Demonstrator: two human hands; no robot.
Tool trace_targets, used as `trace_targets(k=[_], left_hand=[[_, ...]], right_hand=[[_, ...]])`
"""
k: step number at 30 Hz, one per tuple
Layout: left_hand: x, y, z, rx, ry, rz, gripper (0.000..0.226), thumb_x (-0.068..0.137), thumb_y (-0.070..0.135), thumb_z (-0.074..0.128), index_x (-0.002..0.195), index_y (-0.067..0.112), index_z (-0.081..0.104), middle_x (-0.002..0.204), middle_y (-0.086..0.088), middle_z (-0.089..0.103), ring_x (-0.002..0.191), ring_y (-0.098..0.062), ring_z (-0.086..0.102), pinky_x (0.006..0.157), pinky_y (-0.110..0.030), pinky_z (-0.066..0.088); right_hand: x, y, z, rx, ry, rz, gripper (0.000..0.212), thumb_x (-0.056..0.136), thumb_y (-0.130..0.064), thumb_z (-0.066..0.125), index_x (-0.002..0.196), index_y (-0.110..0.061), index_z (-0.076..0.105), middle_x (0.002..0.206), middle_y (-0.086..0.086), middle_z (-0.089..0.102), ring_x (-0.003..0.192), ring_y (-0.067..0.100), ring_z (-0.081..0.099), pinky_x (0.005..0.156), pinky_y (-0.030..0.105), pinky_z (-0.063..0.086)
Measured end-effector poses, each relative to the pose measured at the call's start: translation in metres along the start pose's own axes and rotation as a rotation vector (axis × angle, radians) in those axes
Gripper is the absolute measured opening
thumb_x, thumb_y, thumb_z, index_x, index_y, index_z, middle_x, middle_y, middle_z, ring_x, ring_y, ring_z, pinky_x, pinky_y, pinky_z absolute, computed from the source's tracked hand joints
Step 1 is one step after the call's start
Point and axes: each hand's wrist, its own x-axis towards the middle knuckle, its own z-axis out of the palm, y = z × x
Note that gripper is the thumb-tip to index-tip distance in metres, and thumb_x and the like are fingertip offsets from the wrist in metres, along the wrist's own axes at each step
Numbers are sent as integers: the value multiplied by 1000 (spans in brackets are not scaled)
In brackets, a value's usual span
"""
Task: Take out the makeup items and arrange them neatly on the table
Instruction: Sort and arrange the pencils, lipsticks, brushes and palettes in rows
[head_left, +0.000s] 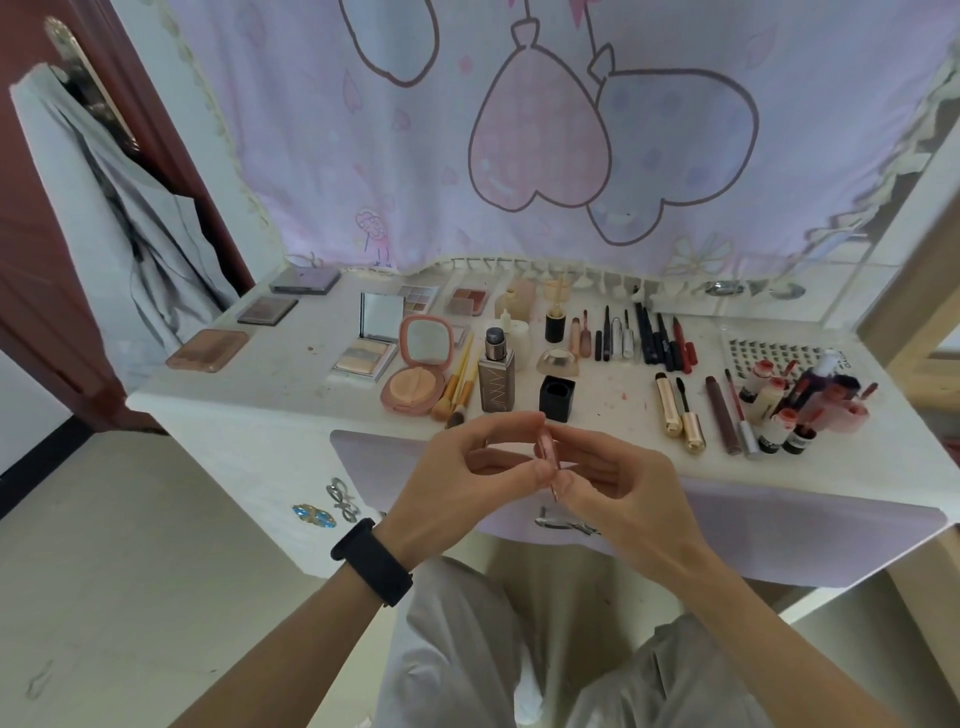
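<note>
While slim pink tube (546, 448) is pinched by fingers (498, 425) of left hand (457, 488) and right hand (634, 493), light, slippery handling is judged likely; mid-barrel hold advised.

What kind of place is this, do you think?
Probably a home bedroom's dressing table: makeup rows on a white table, a balloon-printed curtain behind, a brown door at left.

Head view, downward, seemingly near table (291, 379)

Two bare arms reach forward, left hand (467, 483) and right hand (623, 493) meet in the middle, fingers curled, both pinch a small pink stick (546, 449), black band (371, 561) on left wrist
</note>
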Motion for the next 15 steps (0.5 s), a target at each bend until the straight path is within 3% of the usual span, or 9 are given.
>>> trace_targets(k=[8,15], left_hand=[[-1,2,-2,-27,26,19,56,80,19,83,131,23,61,117,6,72,100,-17,73,83,-24,57],[0,3,-4,-118,46,19,59,81,11,81,134,19,57,114,-1,74,99,-22,73,82,-25,58]], right_hand=[[0,10,0,-31,-20,-24,51,85,-23,74,135,-25,64,114,-9,76,102,16,74,89,33,60],[0,12,7,50,65,-50,44,83,-36,77,125,-26,72,110,-4,77,96,21,76,80,30,62]])
